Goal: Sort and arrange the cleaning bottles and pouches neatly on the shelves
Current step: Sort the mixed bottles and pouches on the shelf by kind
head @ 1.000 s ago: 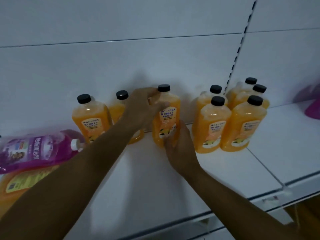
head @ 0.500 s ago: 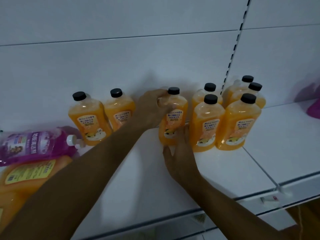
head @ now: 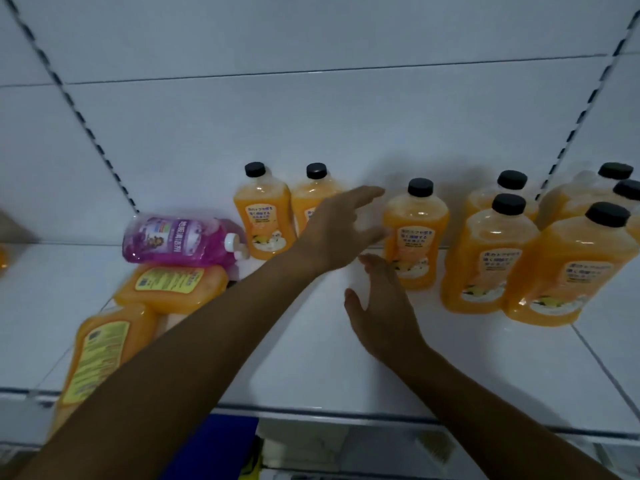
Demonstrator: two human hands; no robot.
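White shelf point(head: 311, 358): orange bottles with black caps standing upright, two far left point(head: 264, 220), one centre point(head: 415, 237), a cluster at right point(head: 485, 261). Purple pouch point(head: 176, 240) lying atop orange pouches point(head: 169, 285) at left. Left hand point(head: 341, 233) open, fingers spread, just left of the centre bottle; right hand point(head: 384, 306) open near its base.

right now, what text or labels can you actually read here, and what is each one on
"地板清洁剂", partly blurred: purple pouch lying on the shelf.
Japanese label lines, too blurred to quote: upright orange bottles.
Yellow label print, too small to read: orange pouches lying flat.
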